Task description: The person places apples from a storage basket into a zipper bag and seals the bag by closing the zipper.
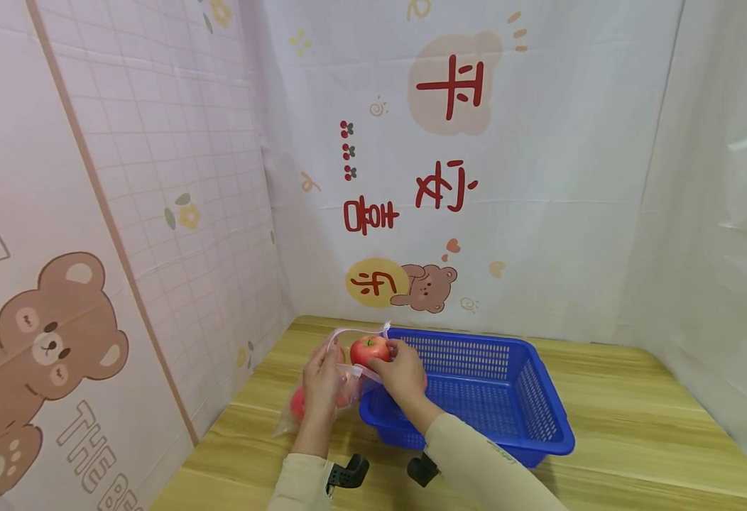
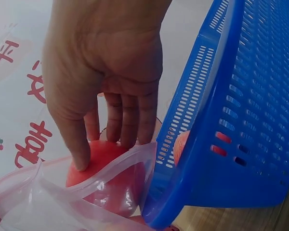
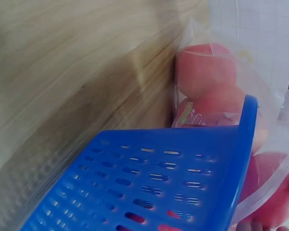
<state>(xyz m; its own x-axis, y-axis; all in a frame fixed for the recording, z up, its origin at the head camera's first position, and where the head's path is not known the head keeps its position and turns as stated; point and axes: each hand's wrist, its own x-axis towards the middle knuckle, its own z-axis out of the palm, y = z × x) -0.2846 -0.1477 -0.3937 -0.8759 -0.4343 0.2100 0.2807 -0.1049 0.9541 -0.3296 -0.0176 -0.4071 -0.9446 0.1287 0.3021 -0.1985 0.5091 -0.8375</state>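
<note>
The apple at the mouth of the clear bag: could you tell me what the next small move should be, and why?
Probably ease the apple down into the clear bag: the right hand grips it at the mouth, which the left hand holds open beside the blue basket.

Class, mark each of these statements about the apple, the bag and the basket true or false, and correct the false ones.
1. The right hand holds a red apple at the mouth of a clear plastic bag. True.
2. The basket is green. False: it is blue.
3. The bag already contains red apples. True.
4. The basket stands on a metal counter. False: it stands on a wooden table.
5. The left hand lies flat on the table. False: it holds the bag.
</note>
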